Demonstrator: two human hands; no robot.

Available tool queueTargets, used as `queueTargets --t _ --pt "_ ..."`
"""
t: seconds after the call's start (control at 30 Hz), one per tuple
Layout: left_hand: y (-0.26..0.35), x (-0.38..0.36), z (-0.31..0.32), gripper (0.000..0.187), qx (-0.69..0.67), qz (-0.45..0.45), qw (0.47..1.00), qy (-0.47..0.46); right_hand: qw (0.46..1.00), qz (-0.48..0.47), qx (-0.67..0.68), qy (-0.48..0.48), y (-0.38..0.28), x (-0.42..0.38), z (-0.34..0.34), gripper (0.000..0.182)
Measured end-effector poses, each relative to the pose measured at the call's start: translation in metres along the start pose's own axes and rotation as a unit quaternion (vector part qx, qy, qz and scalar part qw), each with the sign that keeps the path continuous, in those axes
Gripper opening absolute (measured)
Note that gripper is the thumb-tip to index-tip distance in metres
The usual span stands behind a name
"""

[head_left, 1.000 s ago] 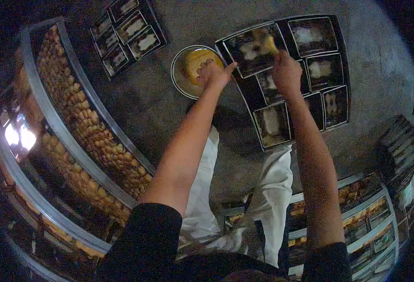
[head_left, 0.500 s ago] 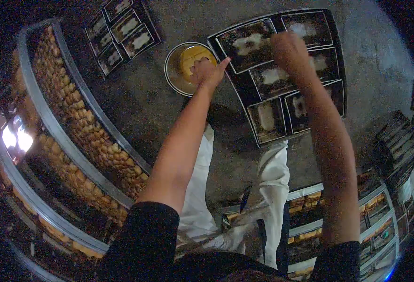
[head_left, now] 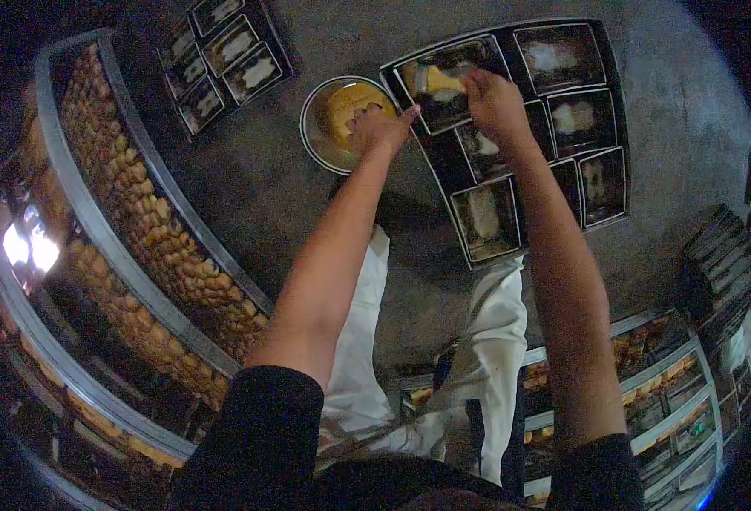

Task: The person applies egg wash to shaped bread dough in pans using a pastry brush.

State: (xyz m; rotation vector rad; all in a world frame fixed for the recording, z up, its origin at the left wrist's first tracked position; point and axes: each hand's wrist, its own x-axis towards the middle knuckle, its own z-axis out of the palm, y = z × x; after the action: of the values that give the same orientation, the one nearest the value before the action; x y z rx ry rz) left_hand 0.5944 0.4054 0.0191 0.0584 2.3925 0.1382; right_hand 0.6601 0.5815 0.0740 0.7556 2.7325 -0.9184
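My right hand grips a pastry brush by its handle. The brush's pale bristle end lies over the upper-left compartment of a dark multi-loaf pan. To the left, a round metal bowl holds yellow liquid. My left hand is closed over the bowl's right rim, fingers on the inner side and thumb outside, near the pan's corner. Pale, patchy smears mark the floors of the pan's compartments.
Another set of loaf tins sits at the upper left on the grey floor. Racks of small bread rolls curve along the left. A shelf with more bread stands at lower right, and stacked dark pans are at far right.
My right hand has moved left within the pan, and the brush now shows over the upper-left compartment. My left hand has stayed at the bowl.
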Motion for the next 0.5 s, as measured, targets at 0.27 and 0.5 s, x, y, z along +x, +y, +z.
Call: queueTargets --t 0.27,0.5 --pt "-0.007 0.006 0.008 0.082 -0.010 0.009 1.000 0.012 0.989 0.032 -0.138 -0.032 -0.013 0.000 0.003 0.025" --pt "-0.006 0.002 0.010 0.084 -0.023 0.019 1.000 -0.010 0.970 0.075 -0.221 0.064 -0.006 0.009 -0.054 0.020"
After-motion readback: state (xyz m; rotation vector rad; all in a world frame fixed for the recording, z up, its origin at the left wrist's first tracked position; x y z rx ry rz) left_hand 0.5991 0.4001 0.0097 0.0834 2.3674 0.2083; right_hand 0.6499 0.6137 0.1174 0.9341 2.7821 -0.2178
